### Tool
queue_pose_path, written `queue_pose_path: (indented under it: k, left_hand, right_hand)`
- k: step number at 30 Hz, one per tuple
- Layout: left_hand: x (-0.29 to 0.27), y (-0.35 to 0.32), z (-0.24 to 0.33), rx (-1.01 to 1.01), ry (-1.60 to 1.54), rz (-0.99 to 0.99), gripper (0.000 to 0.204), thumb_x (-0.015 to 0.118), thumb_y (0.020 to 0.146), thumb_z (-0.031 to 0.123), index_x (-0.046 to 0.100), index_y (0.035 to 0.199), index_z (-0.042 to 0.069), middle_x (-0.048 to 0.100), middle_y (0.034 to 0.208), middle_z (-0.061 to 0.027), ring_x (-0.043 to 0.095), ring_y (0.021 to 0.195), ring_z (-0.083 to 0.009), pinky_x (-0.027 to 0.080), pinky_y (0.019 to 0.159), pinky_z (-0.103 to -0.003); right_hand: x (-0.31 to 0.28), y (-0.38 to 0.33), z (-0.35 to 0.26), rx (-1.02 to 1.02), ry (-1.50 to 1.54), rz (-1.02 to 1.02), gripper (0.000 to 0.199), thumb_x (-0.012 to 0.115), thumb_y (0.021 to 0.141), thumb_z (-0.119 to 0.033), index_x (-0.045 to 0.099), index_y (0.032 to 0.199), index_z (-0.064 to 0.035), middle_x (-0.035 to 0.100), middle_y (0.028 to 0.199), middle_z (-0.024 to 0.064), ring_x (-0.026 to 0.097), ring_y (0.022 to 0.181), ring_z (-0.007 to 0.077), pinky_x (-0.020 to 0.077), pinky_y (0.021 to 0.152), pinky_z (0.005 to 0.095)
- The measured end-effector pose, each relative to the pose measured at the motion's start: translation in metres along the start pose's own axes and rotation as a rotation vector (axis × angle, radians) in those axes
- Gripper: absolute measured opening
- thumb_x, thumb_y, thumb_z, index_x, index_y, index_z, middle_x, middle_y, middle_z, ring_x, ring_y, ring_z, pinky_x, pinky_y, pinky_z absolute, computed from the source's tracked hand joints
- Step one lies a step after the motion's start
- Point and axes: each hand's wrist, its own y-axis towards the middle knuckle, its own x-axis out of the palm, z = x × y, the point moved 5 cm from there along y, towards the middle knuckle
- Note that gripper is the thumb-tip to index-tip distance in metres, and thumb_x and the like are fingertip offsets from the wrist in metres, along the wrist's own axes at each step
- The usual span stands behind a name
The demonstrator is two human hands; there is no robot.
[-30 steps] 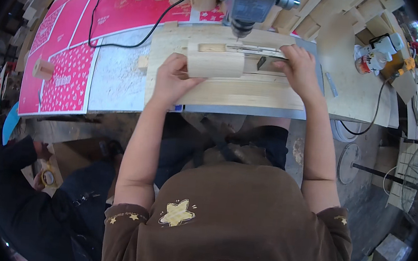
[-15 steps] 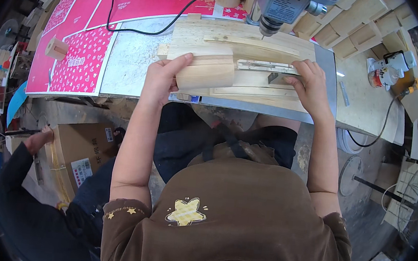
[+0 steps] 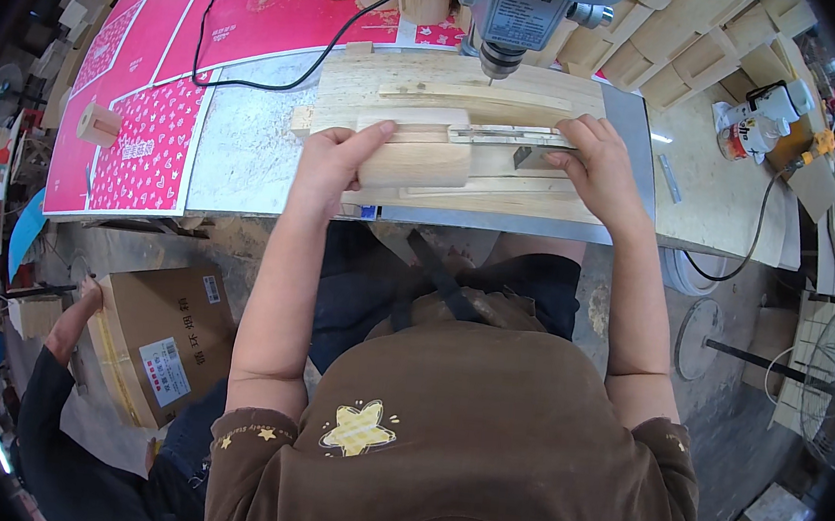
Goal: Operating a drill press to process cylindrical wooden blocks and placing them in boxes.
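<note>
My left hand (image 3: 340, 161) is closed around the left end of a pale wooden block (image 3: 417, 163) with rounded sides, thumb on top. A groove runs along the block's upper face. My right hand (image 3: 600, 166) pinches the right end of a narrow pale strip (image 3: 510, 136) with dark marks along it. The strip's left end lies at the right end of the groove; how deep it sits I cannot tell. A small grey metal piece (image 3: 523, 157) shows under the strip, near my right thumb. Both things are over a wooden board (image 3: 355, 79) below a bench drill (image 3: 510, 28).
Thin wooden battens (image 3: 484, 96) lie on the board. Several wooden blocks (image 3: 687, 70) are stacked behind the drill. A black cable (image 3: 299, 78) crosses the pink sheet. Left stands a small wooden block (image 3: 99, 124); right, a bottle (image 3: 751, 137). Someone's hand touches a cardboard box (image 3: 164, 337) at lower left.
The block has turned so its groove shows more, and the strip's left end now meets that groove. The view has shifted a little; the other person and the box have moved slightly.
</note>
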Motion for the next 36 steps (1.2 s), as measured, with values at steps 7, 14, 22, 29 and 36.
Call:
queue_pose_path:
  k: [7, 14, 22, 29, 36]
  left_hand:
    - [0.040, 0.009, -0.017, 0.148, -0.217, -0.102, 0.046, 0.074, 0.073, 0.038, 0.058, 0.088, -0.003, 0.056, 0.070, -0.0041, 0.052, 0.064, -0.0086, 0.039, 0.054, -0.018]
    - [0.051, -0.010, -0.020, 0.900, 0.695, 0.152, 0.076, 0.080, 0.054, 0.033, 0.052, 0.120, 0.009, 0.050, 0.111, -0.0090, 0.043, 0.105, -0.0274, 0.024, 0.092, -0.042]
    - [0.033, 0.021, -0.017, 0.798, 0.822, 0.232, 0.063, 0.079, 0.056, 0.032, 0.060, 0.111, 0.010, 0.056, 0.088, -0.0021, 0.046, 0.093, -0.0230, 0.027, 0.084, -0.039]
    - [0.033, 0.024, -0.019, 0.852, 0.794, 0.187, 0.056, 0.079, 0.055, 0.030, 0.063, 0.105, 0.010, 0.053, 0.077, 0.0006, 0.047, 0.083, -0.0200, 0.028, 0.078, -0.036]
    - [0.034, 0.021, -0.014, 0.884, 0.796, 0.196, 0.055, 0.078, 0.056, 0.030, 0.062, 0.106, 0.012, 0.051, 0.074, 0.0006, 0.048, 0.080, -0.0194, 0.029, 0.076, -0.036]
  right_hand:
    - [0.009, -0.001, -0.005, -0.008, -0.082, 0.122, 0.030, 0.070, 0.066, -0.011, 0.057, 0.093, -0.0077, 0.056, 0.087, 0.0069, 0.052, 0.085, 0.0281, 0.0407, 0.077, 0.0391]
    - [0.009, 0.017, 0.013, 0.053, -0.119, 0.145, 0.037, 0.071, 0.066, -0.012, 0.057, 0.100, -0.0097, 0.059, 0.092, 0.0064, 0.053, 0.092, 0.0281, 0.0368, 0.092, 0.0469]
    - [0.029, 0.025, 0.005, 0.039, -0.162, 0.211, 0.041, 0.071, 0.068, -0.012, 0.056, 0.106, -0.0103, 0.059, 0.098, 0.0054, 0.054, 0.097, 0.0267, 0.0324, 0.099, 0.0497]
    - [-0.087, 0.064, -0.012, -0.091, 0.494, 0.788, 0.028, 0.063, 0.083, -0.012, 0.054, 0.107, -0.0026, 0.057, 0.100, 0.0062, 0.054, 0.092, 0.0130, 0.0424, 0.084, 0.0270]
    - [-0.143, 0.122, -0.041, 0.079, 0.094, 0.597, 0.028, 0.046, 0.089, -0.021, 0.059, 0.091, 0.0027, 0.057, 0.068, 0.0135, 0.054, 0.065, 0.0183, 0.0424, 0.063, 0.0291]
